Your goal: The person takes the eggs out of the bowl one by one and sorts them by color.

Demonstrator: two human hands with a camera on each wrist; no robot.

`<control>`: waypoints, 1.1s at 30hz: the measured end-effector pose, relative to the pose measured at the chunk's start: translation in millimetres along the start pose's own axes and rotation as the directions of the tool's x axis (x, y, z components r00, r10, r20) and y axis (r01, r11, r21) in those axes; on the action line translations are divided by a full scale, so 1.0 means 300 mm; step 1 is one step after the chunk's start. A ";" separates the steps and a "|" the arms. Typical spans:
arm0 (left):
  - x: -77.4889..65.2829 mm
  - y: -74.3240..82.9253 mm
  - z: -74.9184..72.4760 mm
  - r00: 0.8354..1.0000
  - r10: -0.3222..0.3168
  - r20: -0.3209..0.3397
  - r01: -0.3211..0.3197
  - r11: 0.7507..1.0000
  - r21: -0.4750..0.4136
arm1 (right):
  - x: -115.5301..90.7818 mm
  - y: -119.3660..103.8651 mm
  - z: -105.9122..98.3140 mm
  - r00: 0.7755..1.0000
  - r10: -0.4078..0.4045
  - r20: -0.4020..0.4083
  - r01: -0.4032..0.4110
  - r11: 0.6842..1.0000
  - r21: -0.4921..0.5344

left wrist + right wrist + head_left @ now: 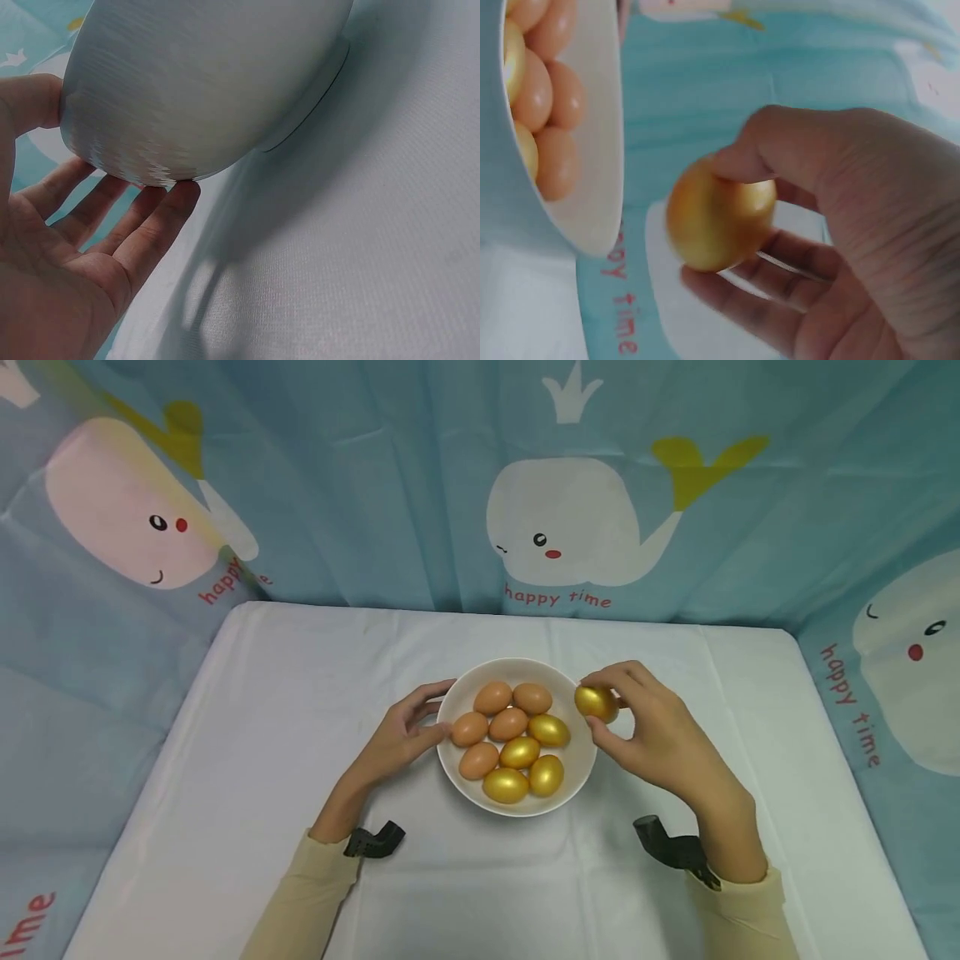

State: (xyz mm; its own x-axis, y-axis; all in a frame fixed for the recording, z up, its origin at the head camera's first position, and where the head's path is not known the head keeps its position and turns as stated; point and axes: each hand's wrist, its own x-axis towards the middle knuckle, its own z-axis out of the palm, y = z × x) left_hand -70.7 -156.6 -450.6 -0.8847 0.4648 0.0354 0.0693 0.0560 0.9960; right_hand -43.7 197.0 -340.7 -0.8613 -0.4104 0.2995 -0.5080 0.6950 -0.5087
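A white bowl (480,802) stands on the white-covered table. In it lie several brown eggs (492,698) and several golden eggs (506,786). The left hand (401,739) steadies the bowl at its left side, thumb at the rim and fingertips against the outer wall (202,90). Just off the bowl's right rim, the right hand (656,731) pinches another golden egg (596,702) between thumb and fingers. The right wrist view shows this golden egg (718,214) beside the bowl, apart from it.
A black wrist mount (375,840) sits on the left forearm, another mount (671,845) on the right one. A blue curtain (420,485) printed with whales hangs behind the table (300,693) and along both sides.
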 end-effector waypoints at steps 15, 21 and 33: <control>0.010 0.008 0.009 1.000 -0.001 0.011 0.002 1.000 -0.007 | -0.073 0.162 0.031 0.955 0.235 -0.182 -0.210 0.967 0.146; 0.007 0.006 0.006 1.000 -0.003 0.008 0.003 1.000 -0.003 | -0.070 0.197 0.057 0.950 0.285 -0.127 -0.270 0.955 0.121; 0.003 0.002 -0.001 1.000 -0.016 0.004 0.016 1.000 -0.007 | -0.061 0.271 0.123 0.949 0.312 -0.038 -0.310 0.950 0.041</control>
State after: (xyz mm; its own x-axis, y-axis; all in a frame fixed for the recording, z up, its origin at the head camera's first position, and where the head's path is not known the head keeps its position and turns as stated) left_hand -71.5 -156.4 -450.0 -0.8837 0.4676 0.0196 0.0521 0.0566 0.9970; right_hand -69.1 239.3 -417.2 -0.9761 -0.1505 0.1569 -0.2156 0.7629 -0.6095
